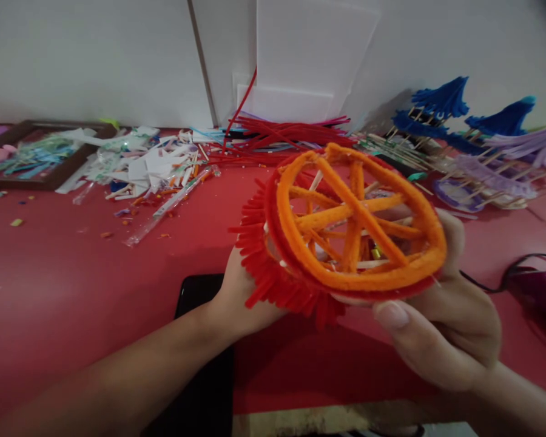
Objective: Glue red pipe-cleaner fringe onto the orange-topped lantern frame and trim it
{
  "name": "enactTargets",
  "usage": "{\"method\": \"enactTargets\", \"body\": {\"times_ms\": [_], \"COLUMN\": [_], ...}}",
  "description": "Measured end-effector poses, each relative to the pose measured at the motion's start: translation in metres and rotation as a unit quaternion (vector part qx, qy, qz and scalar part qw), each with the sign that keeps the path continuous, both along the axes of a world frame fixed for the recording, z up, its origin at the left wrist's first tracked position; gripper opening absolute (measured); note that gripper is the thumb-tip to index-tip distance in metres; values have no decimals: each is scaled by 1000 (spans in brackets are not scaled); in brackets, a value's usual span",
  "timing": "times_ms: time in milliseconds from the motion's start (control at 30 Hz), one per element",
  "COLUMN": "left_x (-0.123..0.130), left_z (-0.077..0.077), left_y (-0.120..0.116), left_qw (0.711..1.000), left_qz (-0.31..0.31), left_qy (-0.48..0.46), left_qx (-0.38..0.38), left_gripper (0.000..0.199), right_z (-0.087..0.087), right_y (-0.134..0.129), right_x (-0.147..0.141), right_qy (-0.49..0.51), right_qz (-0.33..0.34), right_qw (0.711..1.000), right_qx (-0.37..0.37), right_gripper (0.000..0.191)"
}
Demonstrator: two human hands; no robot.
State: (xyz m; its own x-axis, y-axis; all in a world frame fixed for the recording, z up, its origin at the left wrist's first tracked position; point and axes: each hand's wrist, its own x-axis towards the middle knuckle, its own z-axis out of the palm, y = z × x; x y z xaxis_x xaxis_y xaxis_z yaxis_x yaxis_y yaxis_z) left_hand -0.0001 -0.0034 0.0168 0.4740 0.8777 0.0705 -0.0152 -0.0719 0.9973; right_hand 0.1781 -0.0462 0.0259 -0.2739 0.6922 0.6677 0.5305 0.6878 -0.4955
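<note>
Both of my hands hold a pipe-cleaner model (350, 209) up above the red table. Its near face is an orange ring with crossing spokes, edged in red, and a fringe of red pipe-cleaner pieces (295, 297) sticks out at the left. Through the spokes, thin wooden sticks show inside. My right hand (455, 321) is closed round the right side, thumb at the lower rim and fingers behind. My left hand (246, 297) grips the model from behind the red fringe, which covers its fingers.
A black phone-like slab (200, 376) lies under my left forearm. Scraps (150, 167), a brown tray (50, 176) and red pipe cleaners (286, 133) line the back. Blue-roofed models (441, 100) and a lilac one (491, 173) stand right, near a purple corded device (539, 297).
</note>
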Motion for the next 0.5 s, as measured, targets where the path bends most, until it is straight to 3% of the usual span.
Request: {"method": "enactTargets", "body": {"times_ms": [167, 300, 400, 500], "left_x": [0, 2, 1, -1], "left_z": [-1, -1, -5, -8], "left_y": [0, -1, -4, -4], "left_qw": [999, 999, 997, 985], "left_qz": [29, 37, 70, 124], "left_qy": [-28, -17, -42, -97], "left_qx": [30, 23, -1, -75], "left_gripper": [39, 44, 41, 53], "right_z": [1, 3, 5, 5], "right_y": [-1, 0, -1, 1], "right_x": [2, 2, 2, 3], "right_qy": [35, 42, 64, 127], "right_qz": [10, -10, 3, 13], "right_qw": [997, 996, 993, 985], "right_qx": [-66, -75, -99, -120], "right_gripper": [29, 27, 28, 29]}}
